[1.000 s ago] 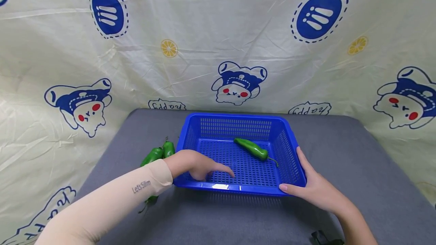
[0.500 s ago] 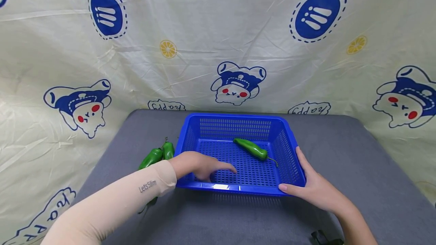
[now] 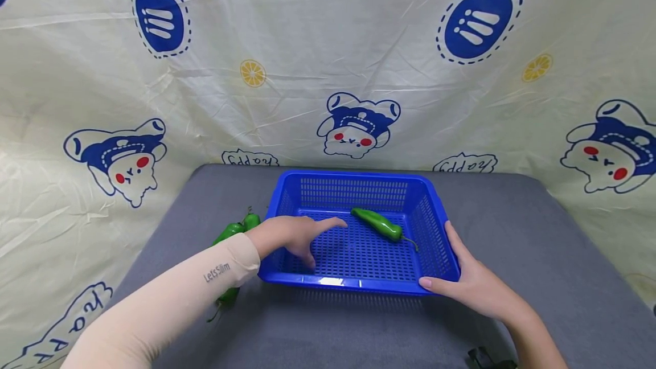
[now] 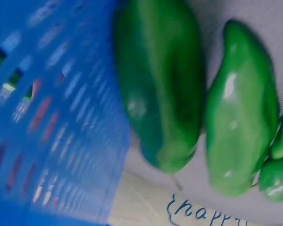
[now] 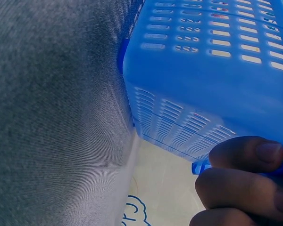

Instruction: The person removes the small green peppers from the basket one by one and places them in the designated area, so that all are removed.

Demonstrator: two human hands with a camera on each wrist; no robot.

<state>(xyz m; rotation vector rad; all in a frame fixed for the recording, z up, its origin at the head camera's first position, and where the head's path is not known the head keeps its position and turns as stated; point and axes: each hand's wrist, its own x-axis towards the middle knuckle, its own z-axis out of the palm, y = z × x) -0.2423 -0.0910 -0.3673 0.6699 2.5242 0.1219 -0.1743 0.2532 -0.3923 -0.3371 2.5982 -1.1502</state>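
A blue plastic basket (image 3: 353, 173) with slotted walls stands on the grey table, and one long green pepper (image 3: 376, 223) lies inside it toward the right. My left hand (image 3: 294, 235) reaches over the basket's left rim, thumb and fingers spread apart, holding nothing. My right hand (image 3: 476, 286) grips the right front corner, its thumb on the front rim; in the right wrist view the curled fingers (image 5: 238, 188) lie along the outer wall. Left of the basket, partly covered by my sleeve, are more green peppers (image 3: 250, 221); the left wrist view shows several, including a large dark one (image 4: 162, 89) beside the wall.
The grey cloth-covered table (image 3: 502, 215) ends at a cream curtain (image 3: 307, 33) printed with blue cartoon figures. A small black object (image 3: 484, 357) sits at the bottom edge near my right wrist.
My left hand first shifts slightly right within the basket, then lifts and draws back up and left, its fingers spreading. The right hand, basket and pepper inside stay put.
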